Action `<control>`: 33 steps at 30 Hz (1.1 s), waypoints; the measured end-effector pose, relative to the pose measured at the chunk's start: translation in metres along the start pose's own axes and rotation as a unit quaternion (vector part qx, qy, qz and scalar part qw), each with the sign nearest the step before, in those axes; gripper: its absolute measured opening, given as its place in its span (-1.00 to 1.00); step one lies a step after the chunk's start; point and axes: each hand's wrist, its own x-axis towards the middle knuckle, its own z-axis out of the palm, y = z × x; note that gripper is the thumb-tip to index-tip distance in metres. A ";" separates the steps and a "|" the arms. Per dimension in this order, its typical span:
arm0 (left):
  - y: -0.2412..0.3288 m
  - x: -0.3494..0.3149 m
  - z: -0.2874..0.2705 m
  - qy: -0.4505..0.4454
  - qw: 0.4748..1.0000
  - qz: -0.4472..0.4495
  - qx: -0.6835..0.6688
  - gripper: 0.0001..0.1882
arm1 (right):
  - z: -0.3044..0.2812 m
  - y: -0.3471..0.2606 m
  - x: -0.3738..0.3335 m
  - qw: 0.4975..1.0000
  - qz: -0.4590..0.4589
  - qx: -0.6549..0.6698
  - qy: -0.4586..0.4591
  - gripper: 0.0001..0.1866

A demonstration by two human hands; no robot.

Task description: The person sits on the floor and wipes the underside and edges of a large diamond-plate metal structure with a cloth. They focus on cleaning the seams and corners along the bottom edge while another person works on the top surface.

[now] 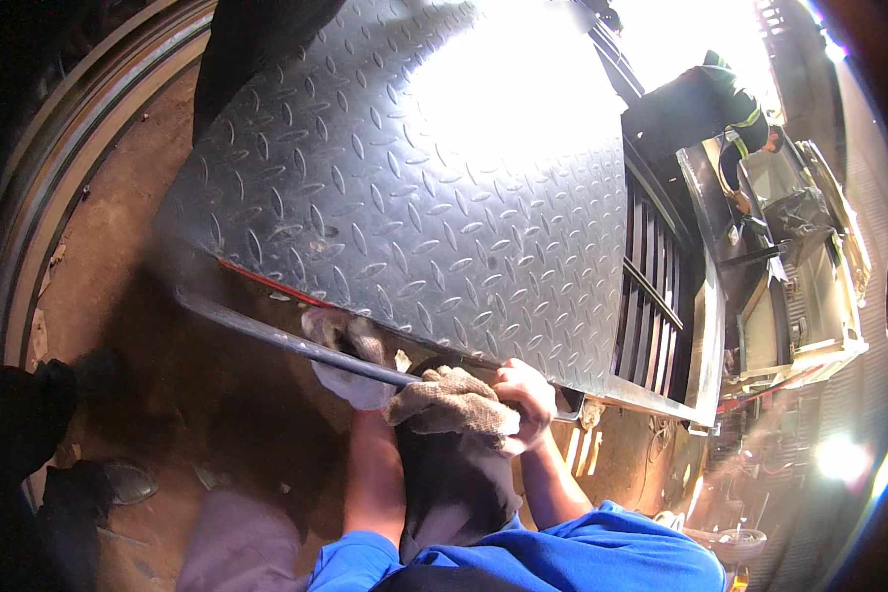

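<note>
A grey diamond-patterned steel plate (395, 227) slopes above my hands. Along its near edge runs a bent metal bar (296, 340). My left hand (350, 370), in a pale dirty work glove, is closed around the bar from below, its fingers partly hidden by the bar and the plate's edge. My right hand (530, 400) is bare and closed on the cuff side of a brown knit work glove (454, 403), which lies over the bar's right part. I cannot tell whether anything fills that glove. A red strip (276, 286) shows under the plate's edge.
A slatted metal frame (651, 286) adjoins the plate on the right. Another person in a dark jacket with reflective bands (745, 104) bends over pale panels (799, 306) farther right. A dark shoe (128, 483) stands on the brown floor (118, 237) at left. Strong sunlight washes out the plate's top.
</note>
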 end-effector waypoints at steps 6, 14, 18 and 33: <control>0.007 0.011 -0.003 -0.040 0.993 -0.053 -0.101 -0.78 | 0.001 -0.001 -0.003 1.000 0.000 -0.001 0.014 -0.50; -0.006 0.011 -0.007 -0.056 0.977 -0.106 -0.174 -0.68 | 0.009 -0.002 0.004 1.000 -0.006 -0.001 0.019 -0.53; -0.004 0.001 -0.002 -0.035 0.974 -0.114 -0.191 -0.73 | 0.001 -0.002 0.001 1.000 0.000 -0.006 0.005 -0.54; 0.006 0.016 -0.005 -0.051 0.934 -0.195 -0.295 -0.90 | 0.000 -0.005 -0.006 0.998 0.060 -0.027 -0.009 -0.49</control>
